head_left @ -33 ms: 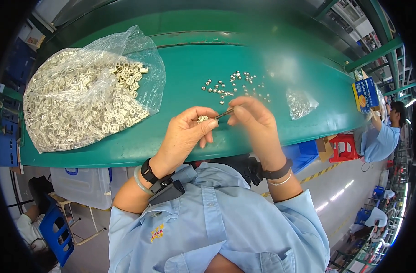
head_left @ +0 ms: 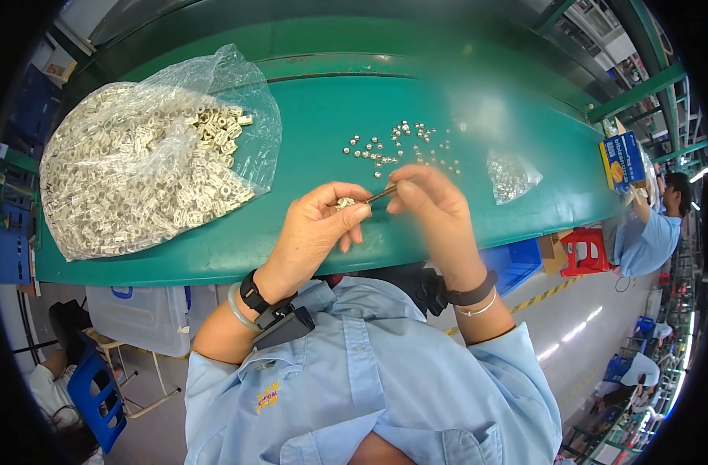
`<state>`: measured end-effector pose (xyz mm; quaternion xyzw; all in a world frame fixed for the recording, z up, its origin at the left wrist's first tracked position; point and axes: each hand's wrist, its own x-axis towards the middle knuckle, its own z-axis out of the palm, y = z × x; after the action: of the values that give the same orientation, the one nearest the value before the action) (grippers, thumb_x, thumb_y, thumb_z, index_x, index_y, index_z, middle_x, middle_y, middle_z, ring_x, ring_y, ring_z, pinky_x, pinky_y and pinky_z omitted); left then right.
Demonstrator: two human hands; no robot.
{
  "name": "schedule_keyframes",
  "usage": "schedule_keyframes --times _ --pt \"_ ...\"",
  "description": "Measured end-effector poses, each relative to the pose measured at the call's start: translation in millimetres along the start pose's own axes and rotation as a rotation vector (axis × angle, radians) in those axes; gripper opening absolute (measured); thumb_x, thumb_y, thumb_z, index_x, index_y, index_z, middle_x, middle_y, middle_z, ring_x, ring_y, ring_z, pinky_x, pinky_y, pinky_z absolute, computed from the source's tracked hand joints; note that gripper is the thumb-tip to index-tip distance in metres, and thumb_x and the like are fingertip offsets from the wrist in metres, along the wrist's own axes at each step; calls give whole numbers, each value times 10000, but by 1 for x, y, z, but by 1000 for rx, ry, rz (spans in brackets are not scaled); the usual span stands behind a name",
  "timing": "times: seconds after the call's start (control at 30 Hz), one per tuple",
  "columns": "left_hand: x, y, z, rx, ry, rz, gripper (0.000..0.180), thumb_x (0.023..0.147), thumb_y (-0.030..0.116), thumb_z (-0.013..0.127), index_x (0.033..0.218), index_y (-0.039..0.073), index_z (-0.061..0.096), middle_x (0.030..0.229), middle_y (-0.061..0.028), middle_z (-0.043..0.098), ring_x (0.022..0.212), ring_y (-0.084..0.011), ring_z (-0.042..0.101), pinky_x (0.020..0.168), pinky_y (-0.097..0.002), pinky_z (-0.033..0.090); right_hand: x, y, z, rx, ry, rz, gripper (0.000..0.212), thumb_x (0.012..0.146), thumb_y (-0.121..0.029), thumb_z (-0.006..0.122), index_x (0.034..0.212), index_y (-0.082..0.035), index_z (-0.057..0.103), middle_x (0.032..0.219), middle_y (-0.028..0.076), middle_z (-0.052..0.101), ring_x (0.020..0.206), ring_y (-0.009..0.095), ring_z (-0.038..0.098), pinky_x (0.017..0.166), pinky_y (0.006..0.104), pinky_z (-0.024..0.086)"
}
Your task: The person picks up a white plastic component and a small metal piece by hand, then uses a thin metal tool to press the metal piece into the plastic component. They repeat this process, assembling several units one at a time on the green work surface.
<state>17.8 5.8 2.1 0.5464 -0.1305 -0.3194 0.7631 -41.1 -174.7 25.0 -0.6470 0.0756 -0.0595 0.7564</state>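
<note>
My left hand point(head_left: 319, 221) is closed, pinching a small cream plastic part point(head_left: 344, 202) between thumb and fingers above the table's near edge. In my right hand point(head_left: 435, 205) is a thin dark rod point(head_left: 380, 194), gripped between thumb and forefinger. The rod's far end meets the left fingertips beside the plastic part; whether it enters the part is hidden. Just beyond my hands, several small shiny round metal pieces point(head_left: 379, 155) lie scattered on the green tabletop point(head_left: 315, 128). A large clear bag point(head_left: 148, 167), full of similar cream parts, rests to the left with its mouth open.
On the right side of the table lies a small clear bag point(head_left: 513, 178) of shiny pieces. A blue and yellow box point(head_left: 623, 161) stands at the right end, near another person point(head_left: 652, 236). Below the table are a blue bin point(head_left: 513, 263) and a red stool point(head_left: 585, 252).
</note>
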Motion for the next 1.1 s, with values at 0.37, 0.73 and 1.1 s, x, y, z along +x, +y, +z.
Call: schedule_keyframes --times 0.37,0.73,1.1 --pt "1 1 0 14 20 13 203 933 109 608 1105 3 595 928 -84 655 680 -87 591 555 -208 465 -1 4 1 42 23 -20 190 932 -155 609 1089 -48 624 897 20 640 811 90 603 740 234 466" --pt "-2 9 -19 -4 205 181 186 942 83 579 1111 6 589 939 -76 634 682 -85 567 566 -217 449 7 17 -1 -409 -75 -225 150 931 -108 593 1040 -13 633 948 44 626 812 119 601 749 257 479" --pt "-12 10 -25 186 123 7 164 930 108 601 1066 19 623 904 -37 615 704 -70 565 590 -208 448 4 9 1 -488 9 -221 146 926 -82 594 1043 -2 632 938 28 599 833 105 584 752 241 471"
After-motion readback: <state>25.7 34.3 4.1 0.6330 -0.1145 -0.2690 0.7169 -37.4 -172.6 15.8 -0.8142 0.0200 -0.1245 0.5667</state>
